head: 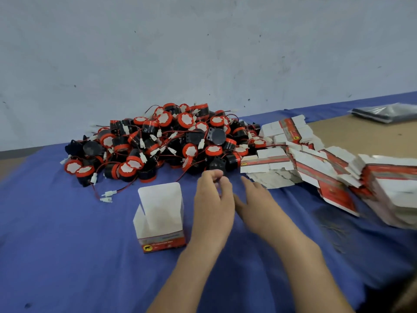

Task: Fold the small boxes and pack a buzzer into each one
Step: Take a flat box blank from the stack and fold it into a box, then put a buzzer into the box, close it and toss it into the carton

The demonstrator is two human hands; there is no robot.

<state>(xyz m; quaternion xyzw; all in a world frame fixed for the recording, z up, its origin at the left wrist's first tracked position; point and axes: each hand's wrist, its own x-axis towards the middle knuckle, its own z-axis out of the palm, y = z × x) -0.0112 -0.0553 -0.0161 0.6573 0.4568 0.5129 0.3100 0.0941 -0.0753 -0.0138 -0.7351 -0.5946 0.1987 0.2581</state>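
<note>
One folded box stands open-topped on the blue cloth, just beside your left hand. Both hands are empty and close together, fingers loose, with the right hand blurred, near the buzzer pile. This looks like the packing step. Next, pinch one buzzer free of the tangled wires.

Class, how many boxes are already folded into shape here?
1. The folded box stands open-topped on the blue cloth, left of the left hand, in front of the buzzer pile; others could be hidden behind that pile.
</note>
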